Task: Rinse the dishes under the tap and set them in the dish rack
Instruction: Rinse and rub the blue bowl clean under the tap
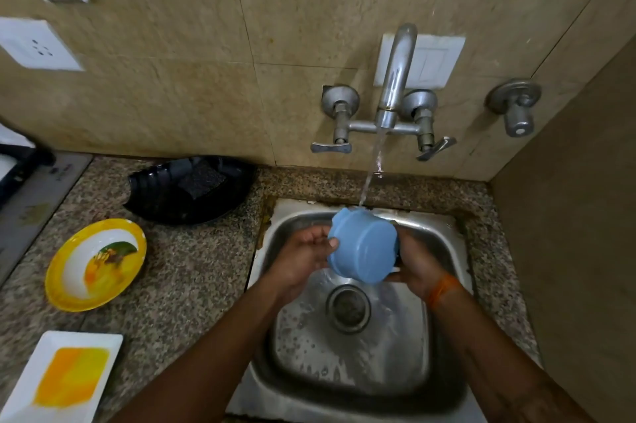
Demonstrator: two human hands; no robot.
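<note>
A: Water (373, 168) runs from the tap (395, 78) at twelve o'clock and lands on the upper rim of the blue cup (363, 247).

B: Which way does the cup point?

A: It lies on its side above the steel sink (444, 243). Its flat base faces the camera, toward about five o'clock, and its mouth faces away, toward eleven, so the long axis runs roughly from five to eleven, tipped up at the far end. The inside cannot be seen.

B: How does it look?

A: Plain pale-blue plastic, round, matte, with a small lug or handle stub at its upper left edge. The base looks clean.

B: And the hands?

A: The left hand (303, 257) holds the cup from nine o'clock, fingers curled, the thumb tip pressed on the cup's left wall. The right hand (413, 261) grips it from three o'clock; its fingers go behind the cup and are mostly hidden. An orange thread band (442, 288) sits on that wrist.

B: What lies round about?

A: On the granite counter (192, 271), toward nine o'clock of the sink, a yellow-rimmed bowl (96, 264); at seven, a white rectangular plate (62, 378) with a yellow centre; at ten, a black tray (192, 188) holding a dark scrub pad (203, 181). The drain (348, 309) sits just below the cup.
</note>
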